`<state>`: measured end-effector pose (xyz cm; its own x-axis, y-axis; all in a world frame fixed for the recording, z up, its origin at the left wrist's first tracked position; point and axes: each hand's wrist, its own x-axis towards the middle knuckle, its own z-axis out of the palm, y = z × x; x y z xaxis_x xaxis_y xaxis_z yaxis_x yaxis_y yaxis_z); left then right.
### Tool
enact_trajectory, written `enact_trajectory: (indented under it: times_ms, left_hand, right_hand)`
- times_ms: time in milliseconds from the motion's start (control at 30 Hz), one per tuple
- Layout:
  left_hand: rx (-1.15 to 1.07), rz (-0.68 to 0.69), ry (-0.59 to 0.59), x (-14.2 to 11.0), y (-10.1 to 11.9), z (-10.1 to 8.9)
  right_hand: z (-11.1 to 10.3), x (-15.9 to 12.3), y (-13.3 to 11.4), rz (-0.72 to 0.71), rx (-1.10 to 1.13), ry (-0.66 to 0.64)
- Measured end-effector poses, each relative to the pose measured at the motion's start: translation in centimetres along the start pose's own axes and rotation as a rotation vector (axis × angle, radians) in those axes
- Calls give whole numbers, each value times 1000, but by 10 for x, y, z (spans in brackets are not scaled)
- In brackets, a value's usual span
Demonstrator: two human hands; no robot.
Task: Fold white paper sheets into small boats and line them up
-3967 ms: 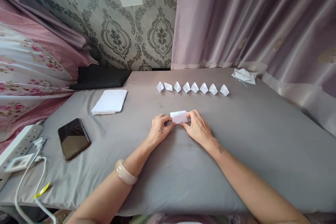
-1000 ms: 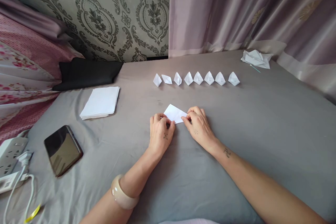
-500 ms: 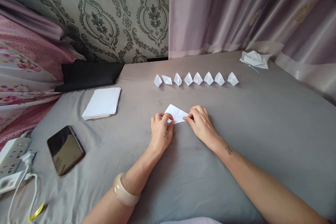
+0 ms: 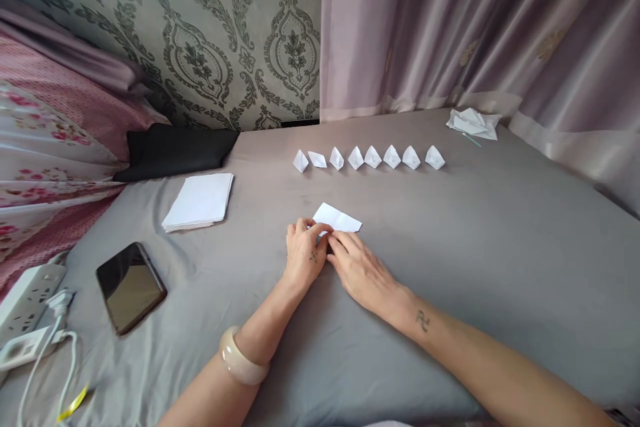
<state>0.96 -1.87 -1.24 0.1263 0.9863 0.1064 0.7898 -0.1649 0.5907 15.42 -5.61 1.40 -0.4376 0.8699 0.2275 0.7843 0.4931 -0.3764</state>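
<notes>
A folded white sheet of paper (image 4: pixel 338 219) lies on the grey cloth in front of me. My left hand (image 4: pixel 306 250) pinches its near left edge between thumb and fingers. Beside it, my right hand (image 4: pixel 357 263) presses its fingertips on the paper's near edge, touching the left thumb; its fingers are together. The near edge of the paper is hidden under both hands. Beyond them stands a row of several small folded paper boats (image 4: pixel 373 157); one near the left end (image 4: pixel 317 159) is flatter than the others.
To the left lie a stack of white paper (image 4: pixel 200 201), a phone (image 4: pixel 131 288) and a power strip (image 4: pixel 30 310) with cables. A black cloth (image 4: pixel 180 150) rests by the wall. Crumpled white paper (image 4: pixel 474 123) and a thin stick (image 4: pixel 471 140) lie at the far right.
My right hand has moved left from the paper's right corner to its near edge, against my left hand. The left hand keeps its hold. The camera view has shifted slightly.
</notes>
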Motion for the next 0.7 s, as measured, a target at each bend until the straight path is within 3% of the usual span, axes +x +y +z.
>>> enact_trajectory:
  times_ms: [400,600,700]
  left_hand:
    - [26,-24,29,1,-2,-2]
    - [-8,-150,57,5,-6,-9]
    - [-36,-147,75,12,-11,-11]
  right_hand:
    - [1,-4,-6,108,-265,-36]
    - [1,-5,-2,176,-317,-19]
    - [1,-6,-1,192,-317,-19]
